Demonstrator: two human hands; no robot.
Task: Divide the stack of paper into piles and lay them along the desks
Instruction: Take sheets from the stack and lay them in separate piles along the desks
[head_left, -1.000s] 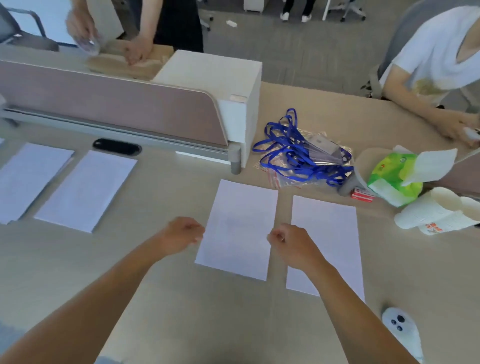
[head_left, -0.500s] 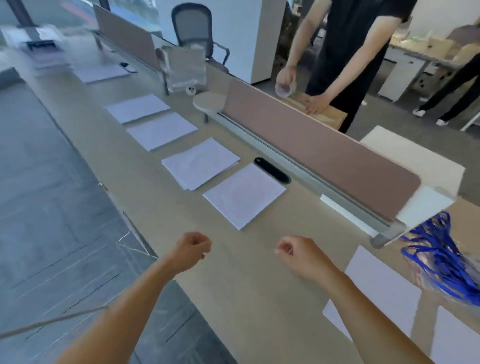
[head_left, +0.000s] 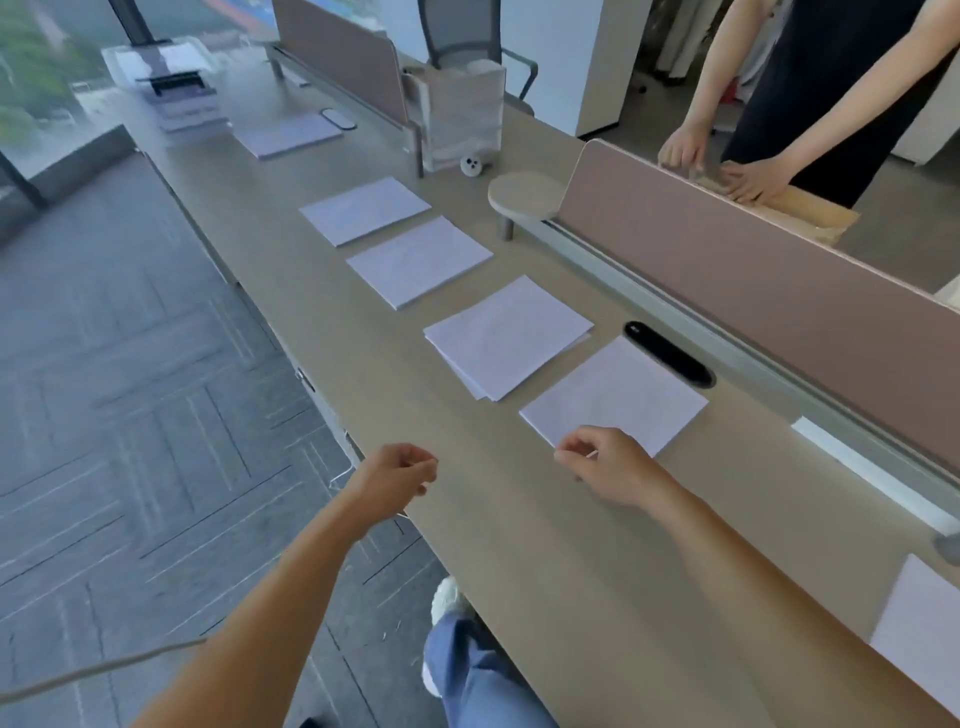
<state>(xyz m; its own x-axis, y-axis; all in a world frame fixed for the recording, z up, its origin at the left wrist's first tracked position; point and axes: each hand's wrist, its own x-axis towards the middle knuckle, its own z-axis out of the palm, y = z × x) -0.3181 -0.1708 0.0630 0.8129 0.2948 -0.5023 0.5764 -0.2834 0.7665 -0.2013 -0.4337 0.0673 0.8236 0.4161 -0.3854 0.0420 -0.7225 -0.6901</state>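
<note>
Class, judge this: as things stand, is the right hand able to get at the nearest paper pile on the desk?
Probably yes. The right hand hovers at the near edge of the nearest paper pile, and nothing lies between them.

Bare desk (head_left: 561, 561) beside near pile (head_left: 615, 397)

The view is swinging further left along the desk (head_left: 519, 545), now taking in four paper piles (head_left: 509, 338) in a row; the right hand (head_left: 613, 467) is now overlapping the nearest pile's (head_left: 618, 395) corner; the lanyards are dropping out of sight.
</note>
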